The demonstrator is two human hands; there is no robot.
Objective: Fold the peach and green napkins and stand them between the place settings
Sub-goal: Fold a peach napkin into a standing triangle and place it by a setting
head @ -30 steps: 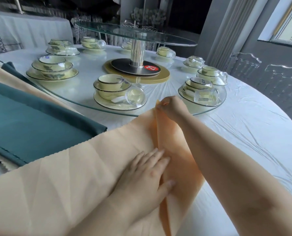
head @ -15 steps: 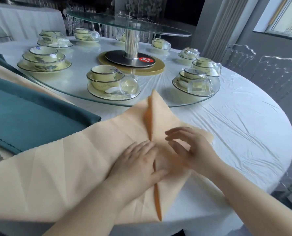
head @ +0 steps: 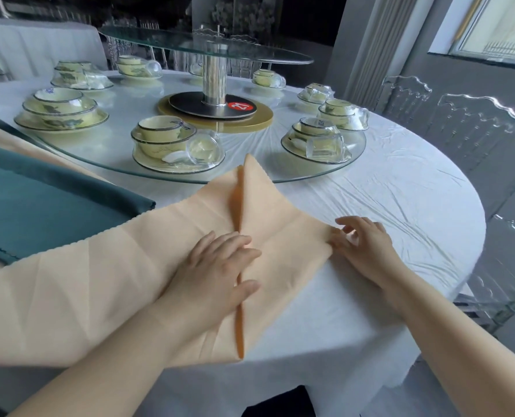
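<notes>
Left hand (head: 220,266) flat on the peach napkin (head: 280,224), right hand (head: 367,245) pinching its corner; tip and crease point away.

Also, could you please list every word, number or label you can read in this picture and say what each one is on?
"21": white digits, seen at a slant, on the red round tag lying on the dark base disc under the turntable post.
Blue mark on the left bowl: too blurred to read.
Blue mark on the right cup: too small to read.
</notes>
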